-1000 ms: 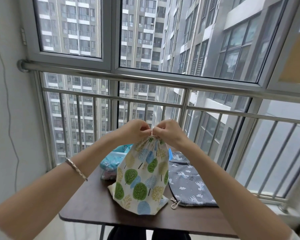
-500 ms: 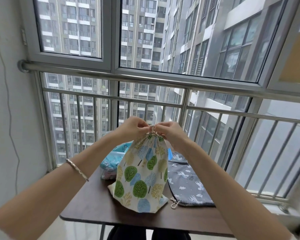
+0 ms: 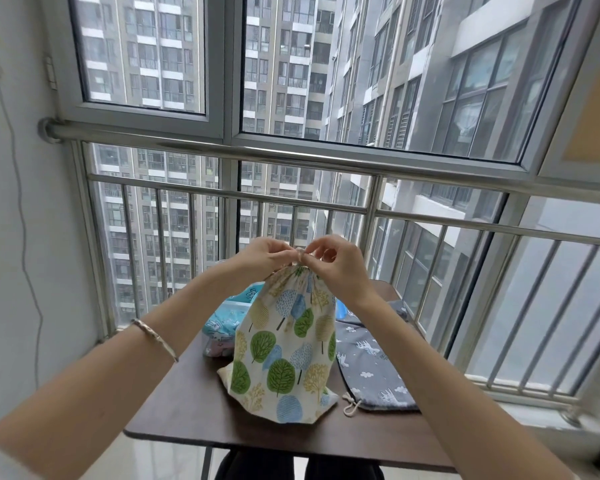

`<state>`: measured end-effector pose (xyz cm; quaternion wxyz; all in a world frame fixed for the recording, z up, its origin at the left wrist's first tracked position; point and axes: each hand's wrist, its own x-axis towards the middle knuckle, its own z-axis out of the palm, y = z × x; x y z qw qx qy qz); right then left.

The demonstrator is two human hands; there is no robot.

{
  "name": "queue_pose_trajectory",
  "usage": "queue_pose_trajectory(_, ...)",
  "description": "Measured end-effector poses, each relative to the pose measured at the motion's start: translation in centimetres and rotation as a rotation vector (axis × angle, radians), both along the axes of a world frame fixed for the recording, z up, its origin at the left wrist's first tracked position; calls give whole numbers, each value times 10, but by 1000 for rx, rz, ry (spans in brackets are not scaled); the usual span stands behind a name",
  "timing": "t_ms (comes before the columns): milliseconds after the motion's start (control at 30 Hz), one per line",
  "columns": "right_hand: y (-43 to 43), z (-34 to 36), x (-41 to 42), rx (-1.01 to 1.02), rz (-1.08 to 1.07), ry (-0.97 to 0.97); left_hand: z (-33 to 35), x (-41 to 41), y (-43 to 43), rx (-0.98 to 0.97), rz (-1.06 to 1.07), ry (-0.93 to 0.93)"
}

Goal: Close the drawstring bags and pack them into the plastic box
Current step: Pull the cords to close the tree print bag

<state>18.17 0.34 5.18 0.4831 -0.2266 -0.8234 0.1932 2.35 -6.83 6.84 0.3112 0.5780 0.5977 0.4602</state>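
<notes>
Head view: tree bag upright mid-tabletop, mouth gathered; left hand and right hand together at top, both pinching cord. Risk: knot slips if cord released early; sideways tug may topple bag onto grey bag.

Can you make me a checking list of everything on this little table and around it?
Surface: dark table, bags on it.
Job's things: tree-print bag stands upright, top gathered; grey bag lies flat to its right; blue-patterned bundle behind, partly hidden.
Clutter: nothing seen.
Hands: left hand and right hand both pinch the drawstring at the tree-print bag's top.
Cables: thin wire hangs down the left wall.
Surroundings: window with metal railing, tall buildings outside.
</notes>
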Motion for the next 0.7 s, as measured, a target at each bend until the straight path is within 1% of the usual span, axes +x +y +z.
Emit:
queue_pose_trajectory(133, -1, 1, 1, 87, -24, -10, -2, 0, 1, -32, 3, -49)
queue_pose_trajectory(233, 1, 2, 1, 62, -11, -19, -1, 2, 0, -41, 7, -90)
queue_pose_trajectory(333, 5, 0, 1, 31, -10, -30, -1, 2, 1, -31, 20, -82)
queue_pose_trajectory(467, 1, -4, 2, -77, 37, -33, 1, 0, 4, -30, 26, -21)
queue_pose_trajectory(567, 4, -1, 6, -224, 110, 1, 3, -3, 3, -59, -15, -9)
queue_pose_trajectory(633, 6, 4, 11, -350, 146, 43, 3, -4, 1, -65, -26, 58)
queue_pose_trajectory(700, 7, 9, 13, -443, 135, 54, 5, -3, 1, -46, -30, 148)
